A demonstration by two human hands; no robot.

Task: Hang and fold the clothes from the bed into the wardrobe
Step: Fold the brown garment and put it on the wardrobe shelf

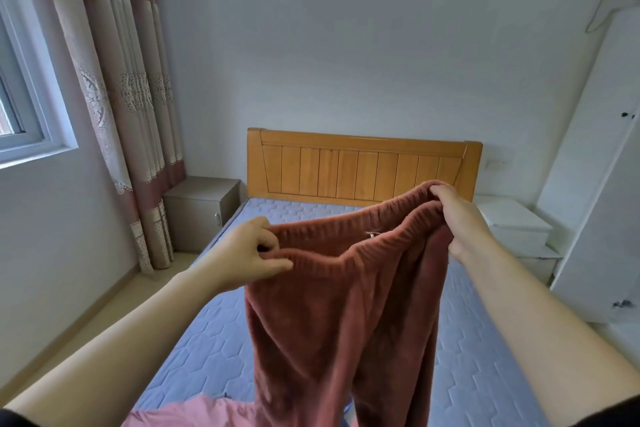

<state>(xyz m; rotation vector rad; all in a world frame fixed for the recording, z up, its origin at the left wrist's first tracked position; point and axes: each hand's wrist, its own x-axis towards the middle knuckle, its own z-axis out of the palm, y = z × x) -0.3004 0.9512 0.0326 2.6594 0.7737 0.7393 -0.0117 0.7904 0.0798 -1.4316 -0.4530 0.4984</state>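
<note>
Gripping the ribbed waistband at each end, the left hand and right hand hold rust-brown fleece trousers raised over the blue quilted mattress; a pink garment lies below.

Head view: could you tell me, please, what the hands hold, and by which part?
Rust-brown fleece trousers, by the ribbed waistband: left hand and right hand at opposite ends.
</note>
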